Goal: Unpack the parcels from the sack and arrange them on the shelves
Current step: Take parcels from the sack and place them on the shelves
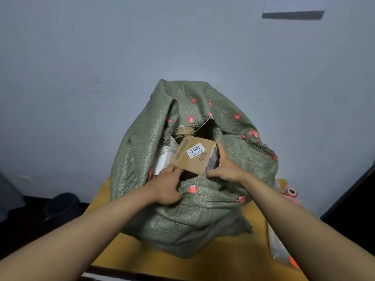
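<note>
- A cardboard box (193, 155) with a white label sits tilted in the mouth of the green sack (194, 199), between both hands.
- The right hand (224, 166) grips the box's right end, fingers along the far edge, thumb at the near corner.
- The left hand (166, 186) touches the box's near-left corner while its curled fingers bunch the sack's near rim.
- White parcels (164, 159) lie left of the box inside the sack; frayed sack edges crowd the opening.
- The sack stands on a yellow table (142, 254) against a pale wall (81, 78); a roll of tape (291, 192) lies at the right.
</note>
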